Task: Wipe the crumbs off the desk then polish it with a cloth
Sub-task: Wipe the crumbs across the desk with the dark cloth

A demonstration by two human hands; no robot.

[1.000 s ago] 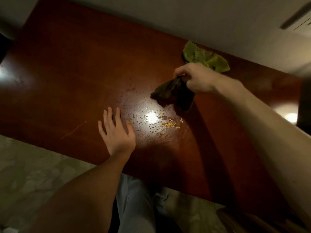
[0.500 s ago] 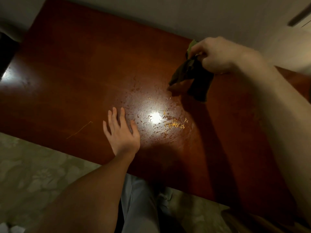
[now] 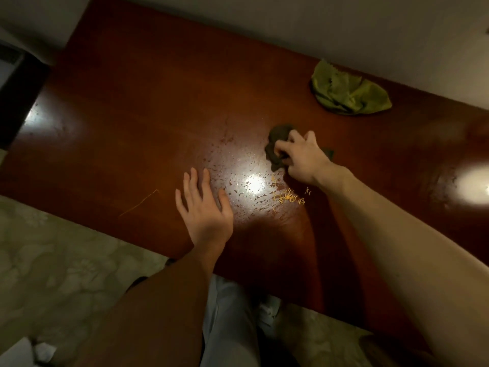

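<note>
A glossy reddish-brown wooden desk (image 3: 148,107) fills the view. My right hand (image 3: 304,157) presses a crumpled dark cloth (image 3: 279,140) onto the desk, fingers closed on it. Just in front of that hand, towards me, lies a small cluster of orange crumbs (image 3: 287,197), beside a bright lamp reflection. My left hand (image 3: 205,209) rests flat on the desk near the front edge, fingers spread, holding nothing. A thin orange strand (image 3: 139,205) lies left of it.
A second cloth, light green (image 3: 349,92), lies bunched at the back right of the desk by the wall. The desk's front edge runs diagonally above a patterned pale floor (image 3: 53,260). My legs stand below the edge.
My right hand has come down from the air near the green cloth and set the dark cloth on the desk just behind the crumbs. My left hand stayed flat.
</note>
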